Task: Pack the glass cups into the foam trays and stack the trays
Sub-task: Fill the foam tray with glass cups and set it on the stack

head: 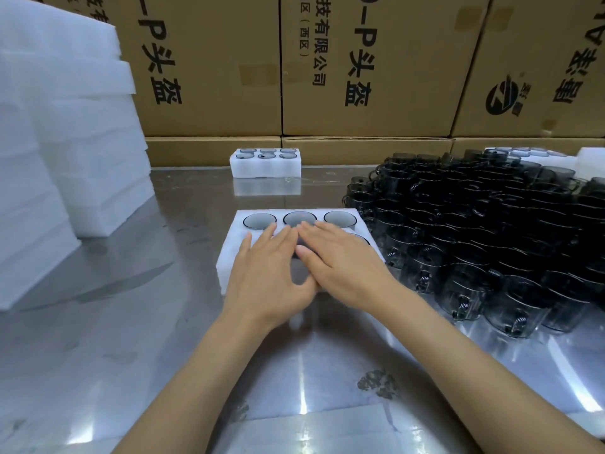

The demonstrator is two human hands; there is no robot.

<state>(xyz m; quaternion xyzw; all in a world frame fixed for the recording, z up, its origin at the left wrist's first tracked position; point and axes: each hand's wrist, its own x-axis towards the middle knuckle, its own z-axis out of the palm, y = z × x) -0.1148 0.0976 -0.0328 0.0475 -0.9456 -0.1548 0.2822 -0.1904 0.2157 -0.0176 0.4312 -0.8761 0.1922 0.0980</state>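
Where the wall of cardboard boxes printed with black characters closes off the far side, we see a shiny metal table spreading toward us; at the left a tall stack of empty foam trays rises in white blocks, and at the right a dense crowd of dark glass cups with handles stands on the table, packed rim to rim; beyond them, at the far right, another white tray with cups shows partly behind the crowd; at the far middle, just before the boxes, a small filled tray stands alone with six cups seated in its holes; near the middle of the table lies the near foam tray, just left of the loose cups, and in its far row we see three seated cups with their round rims showing, a fourth rim peeping out at the right edge; both of our hands lie flat on this tray; the left hand rests palm down with its fingers straight and slightly spread, the thumb reaching right; the right hand rests palm down beside it with its fingers straight and close together, the two hands touching at the thumbs; what lies under the palms we cannot tell.
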